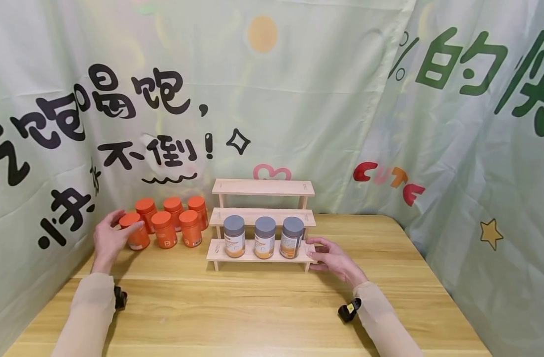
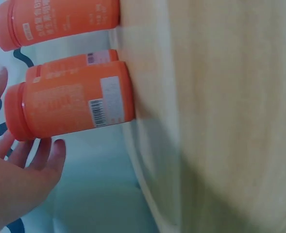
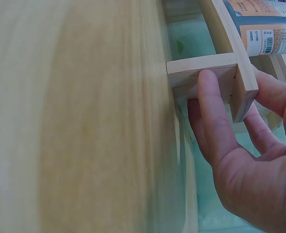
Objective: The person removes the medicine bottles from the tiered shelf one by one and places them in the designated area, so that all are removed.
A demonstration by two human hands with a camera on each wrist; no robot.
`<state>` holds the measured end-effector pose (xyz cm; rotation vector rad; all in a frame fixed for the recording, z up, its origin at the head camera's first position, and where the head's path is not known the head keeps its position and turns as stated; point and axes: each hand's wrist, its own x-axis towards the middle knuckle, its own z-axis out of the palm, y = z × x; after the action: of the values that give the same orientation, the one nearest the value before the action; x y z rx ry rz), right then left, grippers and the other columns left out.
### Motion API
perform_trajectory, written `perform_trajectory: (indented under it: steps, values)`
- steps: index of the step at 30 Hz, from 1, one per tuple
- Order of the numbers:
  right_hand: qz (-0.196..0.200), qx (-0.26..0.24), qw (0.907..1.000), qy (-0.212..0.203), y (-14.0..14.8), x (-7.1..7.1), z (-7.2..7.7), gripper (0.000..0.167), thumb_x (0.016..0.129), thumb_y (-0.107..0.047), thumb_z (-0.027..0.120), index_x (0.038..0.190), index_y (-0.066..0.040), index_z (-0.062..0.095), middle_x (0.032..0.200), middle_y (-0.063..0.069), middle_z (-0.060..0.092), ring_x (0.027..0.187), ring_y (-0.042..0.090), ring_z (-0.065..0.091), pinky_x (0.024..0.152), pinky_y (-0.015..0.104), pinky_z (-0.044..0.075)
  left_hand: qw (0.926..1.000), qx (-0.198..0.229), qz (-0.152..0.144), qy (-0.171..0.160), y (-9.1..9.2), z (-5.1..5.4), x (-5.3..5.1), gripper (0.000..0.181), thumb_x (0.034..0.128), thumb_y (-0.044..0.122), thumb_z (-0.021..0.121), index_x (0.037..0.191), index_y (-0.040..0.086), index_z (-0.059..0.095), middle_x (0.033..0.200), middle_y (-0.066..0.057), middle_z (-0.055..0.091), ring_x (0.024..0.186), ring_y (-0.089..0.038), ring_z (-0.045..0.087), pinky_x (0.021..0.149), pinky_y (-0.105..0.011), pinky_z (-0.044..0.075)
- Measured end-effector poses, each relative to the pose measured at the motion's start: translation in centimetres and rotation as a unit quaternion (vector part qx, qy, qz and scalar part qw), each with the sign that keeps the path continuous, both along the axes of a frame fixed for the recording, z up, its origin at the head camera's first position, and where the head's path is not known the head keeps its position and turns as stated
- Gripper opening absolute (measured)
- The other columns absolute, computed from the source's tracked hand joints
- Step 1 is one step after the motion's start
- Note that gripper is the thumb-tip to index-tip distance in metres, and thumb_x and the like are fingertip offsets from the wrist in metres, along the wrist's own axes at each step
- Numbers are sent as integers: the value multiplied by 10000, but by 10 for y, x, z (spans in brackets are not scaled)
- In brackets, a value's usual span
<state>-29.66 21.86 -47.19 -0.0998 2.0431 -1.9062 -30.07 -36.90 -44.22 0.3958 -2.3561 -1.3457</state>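
An orange jar [image 1: 138, 237] with an orange lid stands upright at the left end of a group of similar jars [image 1: 164, 233]. My left hand [image 1: 109, 240] is around its lid, thumb on one side and fingers on the other; in the left wrist view the fingers look loosely spread beside the jar [image 2: 75, 107]. On the right, my right hand [image 1: 336, 260] grips the right end of the lowest step of a three-tier wooden display rack [image 1: 263, 187]. Fingers press the rack's leg [image 3: 201, 65] in the right wrist view. Three grey-lidded jars [image 1: 264, 238] stand in a row on that step.
A wooden table [image 1: 254, 307] carries the rack and the jars. Pale green curtains [image 1: 299, 124] with printed lettering hang behind it and along both sides. The table's rounded back right corner [image 1: 390, 218] meets the curtain.
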Motion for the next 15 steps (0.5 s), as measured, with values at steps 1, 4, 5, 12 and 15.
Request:
perform_trajectory:
  steps: [1,4,5,12,15]
  values:
    - [-30,-10,10000,-36,0,0,0,460,946,-46,620,1380,-27,470,1207,183,506,983,204,634,903,424,564,10000,43,52,54,1,2,1,844,822,445,767,1498,104,396,1507,-161,443,1352,-346,422,1114,-512,362]
    - [26,5,10000,-2,0,0,1,474,947,-60,624,1388,-16,456,1217,190,502,986,208,633,911,428,560,9992,276,216,177,4,8,2,775,827,440,763,1473,146,452,1494,-111,475,1353,-300,444,1122,-445,377]
    - [6,-1,10000,-25,0,0,1,474,944,-60,628,1387,-23,462,1216,184,503,984,206,634,911,424,561,9986,380,297,219,5,10,2,744,828,429,765,1460,163,476,1485,-93,490,1344,-282,456,1117,-411,389]
    - [28,20,10000,-8,0,-1,1,484,949,-63,623,1396,-9,448,1227,188,502,979,197,635,908,422,562,9886,767,867,964,20,18,4,459,827,321,791,1240,152,684,1195,22,692,961,-43,599,814,-94,469]
    - [-27,65,10000,-21,-1,-1,1,479,952,-58,616,1399,-15,450,1229,186,504,977,194,635,900,417,566,9852,790,819,1279,32,21,6,384,837,296,785,1160,99,716,1018,83,705,832,6,606,699,-60,463]
